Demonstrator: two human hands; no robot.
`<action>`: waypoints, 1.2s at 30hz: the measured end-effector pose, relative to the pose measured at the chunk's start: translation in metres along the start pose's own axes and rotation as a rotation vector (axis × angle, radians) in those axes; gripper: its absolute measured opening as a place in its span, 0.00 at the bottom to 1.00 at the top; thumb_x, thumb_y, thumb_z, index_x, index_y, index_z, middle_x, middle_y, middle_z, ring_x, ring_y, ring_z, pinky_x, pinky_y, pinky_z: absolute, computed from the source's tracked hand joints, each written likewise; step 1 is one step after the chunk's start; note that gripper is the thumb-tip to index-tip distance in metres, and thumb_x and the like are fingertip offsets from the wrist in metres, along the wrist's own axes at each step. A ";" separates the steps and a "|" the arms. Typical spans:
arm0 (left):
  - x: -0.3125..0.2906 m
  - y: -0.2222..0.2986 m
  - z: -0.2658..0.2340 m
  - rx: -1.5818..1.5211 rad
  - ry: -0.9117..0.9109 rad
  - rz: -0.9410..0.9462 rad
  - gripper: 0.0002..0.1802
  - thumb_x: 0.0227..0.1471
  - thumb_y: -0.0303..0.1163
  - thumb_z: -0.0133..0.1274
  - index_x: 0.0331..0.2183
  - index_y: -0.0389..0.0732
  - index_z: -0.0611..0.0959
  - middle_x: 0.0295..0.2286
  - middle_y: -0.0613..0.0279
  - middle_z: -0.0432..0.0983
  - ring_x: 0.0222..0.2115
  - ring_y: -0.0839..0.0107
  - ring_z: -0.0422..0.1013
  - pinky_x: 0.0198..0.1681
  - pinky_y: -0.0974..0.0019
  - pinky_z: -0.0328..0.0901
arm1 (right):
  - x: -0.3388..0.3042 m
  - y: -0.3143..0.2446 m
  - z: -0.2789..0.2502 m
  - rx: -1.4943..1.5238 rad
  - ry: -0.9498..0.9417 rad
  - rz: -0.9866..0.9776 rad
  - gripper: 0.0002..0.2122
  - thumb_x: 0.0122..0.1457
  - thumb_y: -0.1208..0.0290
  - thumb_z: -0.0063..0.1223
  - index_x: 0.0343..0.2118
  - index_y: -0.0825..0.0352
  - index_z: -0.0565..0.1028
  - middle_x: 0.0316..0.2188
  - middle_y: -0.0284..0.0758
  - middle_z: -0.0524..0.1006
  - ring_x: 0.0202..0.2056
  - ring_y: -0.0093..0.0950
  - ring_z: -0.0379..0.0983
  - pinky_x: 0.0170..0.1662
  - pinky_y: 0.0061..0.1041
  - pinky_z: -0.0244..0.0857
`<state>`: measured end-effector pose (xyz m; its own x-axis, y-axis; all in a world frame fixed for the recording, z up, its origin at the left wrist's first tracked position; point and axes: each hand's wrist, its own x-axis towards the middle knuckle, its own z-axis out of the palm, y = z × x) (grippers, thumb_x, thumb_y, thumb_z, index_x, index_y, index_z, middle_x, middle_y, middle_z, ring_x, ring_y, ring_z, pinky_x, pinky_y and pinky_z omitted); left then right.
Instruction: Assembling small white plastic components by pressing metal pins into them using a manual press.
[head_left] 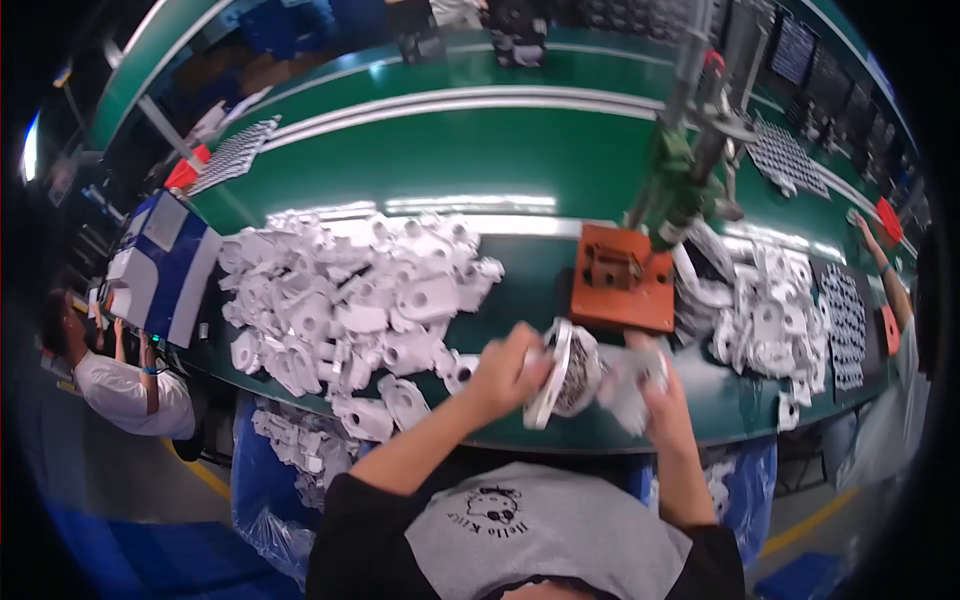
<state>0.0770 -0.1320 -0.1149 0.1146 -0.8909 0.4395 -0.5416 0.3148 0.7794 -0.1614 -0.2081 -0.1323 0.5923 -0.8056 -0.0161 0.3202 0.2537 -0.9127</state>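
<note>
My left hand point(506, 372) is closed on a white plastic part point(545, 400), held on edge over the front of the green table. Beside that part stands a whitish round container point(580, 385) filled with small grey pieces, too small to name. To its right my right hand point(668, 395) grips another white plastic part point(630, 392), smeared by motion. Just beyond my hands is a bench press point(680, 190) with an orange base point(622, 310) and a small metal fixture point(612, 268) on it.
A large heap of white plastic parts point(340, 295) lies left, a smaller heap point(775, 310) right. A blue-and-white box point(165, 265) stands far left; a tray of dark parts point(845, 325) lies right. Blue lined bins point(255, 470) sit below the edge. People point(130, 390) work on both sides.
</note>
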 end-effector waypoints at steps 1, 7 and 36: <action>0.013 -0.009 0.006 -0.016 -0.022 -0.073 0.13 0.51 0.37 0.49 0.34 0.37 0.72 0.25 0.49 0.71 0.25 0.55 0.71 0.28 0.61 0.64 | 0.020 0.003 0.006 0.012 -0.040 -0.070 0.32 0.52 0.63 0.56 0.58 0.68 0.57 0.43 0.36 0.70 0.43 0.28 0.70 0.47 0.28 0.65; 0.031 -0.020 0.030 -0.014 -0.048 0.139 0.20 0.51 0.44 0.53 0.36 0.37 0.71 0.27 0.51 0.72 0.26 0.54 0.71 0.29 0.63 0.65 | 0.066 0.001 0.026 0.042 -0.267 -0.111 0.34 0.51 0.67 0.59 0.59 0.66 0.56 0.53 0.39 0.66 0.51 0.29 0.66 0.54 0.28 0.59; 0.020 0.004 0.031 -0.655 -0.054 -0.188 0.11 0.59 0.30 0.44 0.42 0.34 0.70 0.38 0.59 0.73 0.40 0.74 0.69 0.44 0.72 0.63 | 0.039 0.006 0.046 -0.553 0.044 -0.340 0.42 0.38 0.68 0.68 0.57 0.65 0.56 0.44 0.38 0.67 0.44 0.29 0.67 0.46 0.29 0.63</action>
<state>0.0515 -0.1585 -0.1164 0.1069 -0.9595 0.2608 0.1015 0.2715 0.9571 -0.1025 -0.2135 -0.1195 0.4906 -0.8163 0.3051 0.0495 -0.3234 -0.9450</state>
